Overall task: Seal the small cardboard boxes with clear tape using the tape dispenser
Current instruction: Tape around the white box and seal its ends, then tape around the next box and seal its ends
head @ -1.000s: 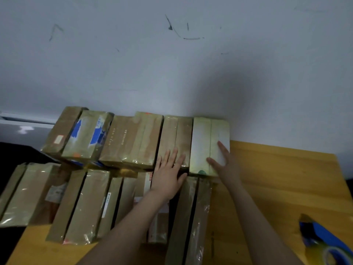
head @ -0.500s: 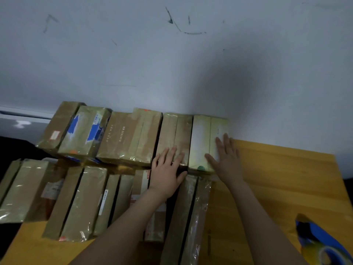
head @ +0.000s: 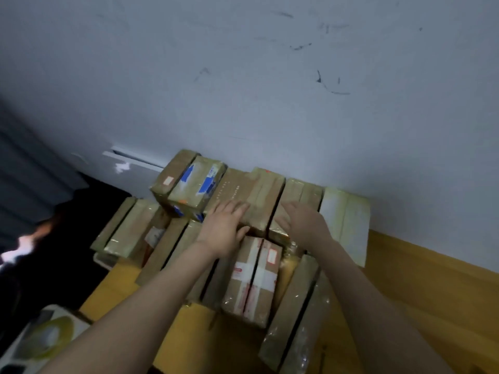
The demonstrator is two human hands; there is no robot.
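Two hands lay flat on the back row of taped boxes [head: 194,182] against the wall, mid-frame: the left hand [head: 224,230] on a brown box [head: 256,190], the right hand [head: 302,225] on its neighbour [head: 303,191]. All fingers [head: 235,209] were straight, gripping nothing. More boxes covered the worktop [head: 432,282]; a tape roll [head: 46,338] sat lower left.

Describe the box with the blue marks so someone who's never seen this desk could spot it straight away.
Find the grey wall behind the wooden table; a raised row of taped boxes runs along its foot. The blue-marked box is second from that row's left end. It alone carries bright blue patches on top; its neighbours show no blue.
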